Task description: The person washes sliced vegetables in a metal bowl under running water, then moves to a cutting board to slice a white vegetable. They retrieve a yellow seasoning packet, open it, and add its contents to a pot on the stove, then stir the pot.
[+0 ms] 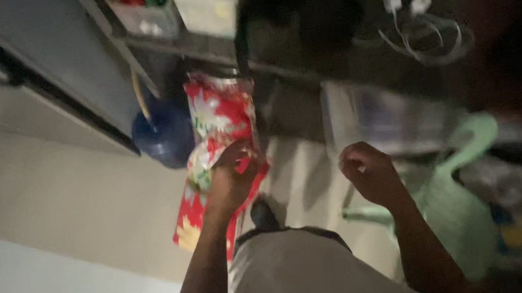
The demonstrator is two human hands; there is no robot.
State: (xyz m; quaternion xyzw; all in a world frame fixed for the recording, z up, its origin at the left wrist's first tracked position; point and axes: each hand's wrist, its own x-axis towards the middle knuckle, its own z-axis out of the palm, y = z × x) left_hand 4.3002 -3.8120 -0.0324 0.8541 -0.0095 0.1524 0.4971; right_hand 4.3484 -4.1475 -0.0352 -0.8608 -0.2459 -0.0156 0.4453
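The left hand (230, 178) is closed around a long red patterned bag (220, 152), gripping it near the middle. The bag's long axis runs nearly upright in the view, its top toward the shelf (190, 43) and its bottom tilted toward the floor (62, 197). The right hand (368, 172) is curled into a loose fist, holding nothing I can make out, beside a green plastic chair (463, 206).

I see a long roll of wrapping paper (220, 128), red with white, green and yellow festive print, standing nearly upright and leaning slightly, left of centre. Its far end reaches up toward the shelf edge; its near end hangs low, just beside a blue jug.
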